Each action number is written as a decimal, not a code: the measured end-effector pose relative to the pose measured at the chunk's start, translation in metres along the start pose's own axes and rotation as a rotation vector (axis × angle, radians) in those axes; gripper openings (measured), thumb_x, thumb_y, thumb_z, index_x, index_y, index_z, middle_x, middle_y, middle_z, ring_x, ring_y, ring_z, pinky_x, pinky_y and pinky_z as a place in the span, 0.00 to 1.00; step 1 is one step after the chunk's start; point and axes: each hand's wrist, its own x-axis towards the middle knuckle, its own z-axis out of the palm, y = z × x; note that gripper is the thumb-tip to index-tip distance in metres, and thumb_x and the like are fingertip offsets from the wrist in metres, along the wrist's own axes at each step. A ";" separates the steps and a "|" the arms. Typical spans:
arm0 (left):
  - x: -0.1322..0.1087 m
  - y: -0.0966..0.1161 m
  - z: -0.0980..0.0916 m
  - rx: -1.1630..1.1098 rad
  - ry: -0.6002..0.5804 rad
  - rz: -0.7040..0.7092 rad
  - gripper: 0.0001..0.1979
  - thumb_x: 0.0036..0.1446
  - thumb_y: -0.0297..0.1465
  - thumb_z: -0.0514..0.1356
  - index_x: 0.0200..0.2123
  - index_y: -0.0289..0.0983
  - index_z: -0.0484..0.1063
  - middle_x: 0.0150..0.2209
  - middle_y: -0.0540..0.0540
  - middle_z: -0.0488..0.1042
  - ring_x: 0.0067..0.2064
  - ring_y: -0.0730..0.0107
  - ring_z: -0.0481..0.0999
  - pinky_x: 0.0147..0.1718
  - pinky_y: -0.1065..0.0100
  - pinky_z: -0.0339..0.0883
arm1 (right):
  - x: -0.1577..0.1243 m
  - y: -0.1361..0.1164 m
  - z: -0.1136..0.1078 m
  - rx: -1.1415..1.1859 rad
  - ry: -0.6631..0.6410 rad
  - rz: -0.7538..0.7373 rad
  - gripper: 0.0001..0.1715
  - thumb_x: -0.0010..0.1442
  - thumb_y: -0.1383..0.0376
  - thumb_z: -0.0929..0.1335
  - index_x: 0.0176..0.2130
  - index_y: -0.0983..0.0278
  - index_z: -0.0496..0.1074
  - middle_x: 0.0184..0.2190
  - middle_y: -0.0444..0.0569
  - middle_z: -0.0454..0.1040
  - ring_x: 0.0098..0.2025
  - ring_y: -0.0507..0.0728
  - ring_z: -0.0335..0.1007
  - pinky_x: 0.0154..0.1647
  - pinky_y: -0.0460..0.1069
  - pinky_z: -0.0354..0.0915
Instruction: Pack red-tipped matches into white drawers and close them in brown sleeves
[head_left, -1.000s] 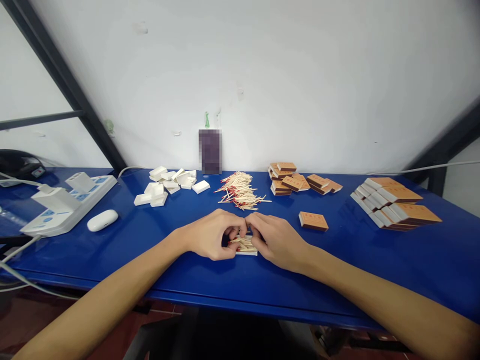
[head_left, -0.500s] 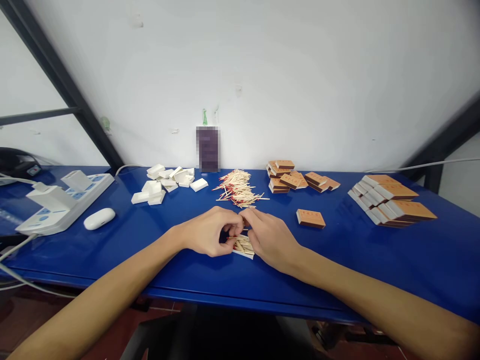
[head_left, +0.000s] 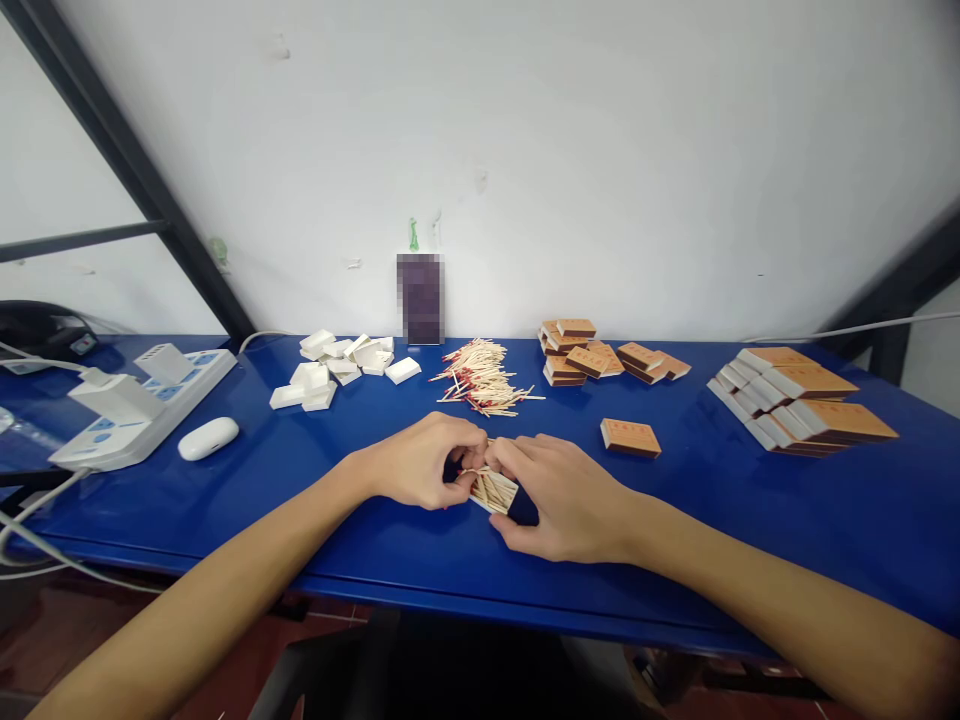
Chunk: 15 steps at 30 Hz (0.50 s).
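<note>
A small white matchbox tray (head_left: 480, 502) filled with matches (head_left: 495, 490) lies between my hands near the front of the blue table. My left hand (head_left: 424, 462) is curled at the tray's left end, thumb and fingers closed on it; a few red match heads show by the fingertips. My right hand (head_left: 574, 495) spans the tray from the right, its fingers at the far edge and its thumb at the near corner. The fingertips of both hands meet over the far side and hide part of it. Behind them lies a loose pile of red-tipped matches (head_left: 484, 378).
Several white trays (head_left: 315, 380) lie back left. Brown matchbox sleeves (head_left: 577, 350) are heaped back right, with one single matchbox (head_left: 631, 437) nearer. Stacked matchboxes (head_left: 810, 395) stand far right. A power strip (head_left: 150, 425) and a white case (head_left: 208, 438) are left.
My right thumb has moved away from the fingers to the tray's near corner, uncovering more of the matches. My left hand stays at the left end. The view has shifted slightly.
</note>
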 end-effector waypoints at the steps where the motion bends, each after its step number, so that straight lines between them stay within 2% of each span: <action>1: 0.000 0.000 0.000 -0.003 0.010 -0.006 0.06 0.44 0.23 0.58 0.27 0.37 0.63 0.25 0.54 0.66 0.26 0.77 0.63 0.28 0.72 0.59 | 0.000 0.001 0.001 0.013 -0.002 -0.012 0.14 0.55 0.60 0.68 0.39 0.61 0.60 0.34 0.47 0.72 0.34 0.58 0.67 0.36 0.51 0.56; 10: 0.001 0.002 0.000 0.025 0.043 -0.011 0.05 0.47 0.23 0.60 0.30 0.36 0.68 0.27 0.53 0.71 0.28 0.77 0.67 0.31 0.73 0.62 | 0.004 0.015 0.003 0.097 0.029 0.034 0.14 0.54 0.64 0.68 0.39 0.60 0.60 0.34 0.45 0.70 0.34 0.56 0.64 0.34 0.50 0.57; 15: 0.003 0.003 0.003 0.039 0.069 -0.023 0.02 0.53 0.28 0.61 0.31 0.36 0.70 0.27 0.52 0.72 0.29 0.76 0.69 0.31 0.73 0.61 | 0.003 0.015 0.002 0.136 0.023 0.027 0.13 0.54 0.65 0.68 0.39 0.60 0.61 0.34 0.45 0.70 0.34 0.56 0.64 0.34 0.49 0.57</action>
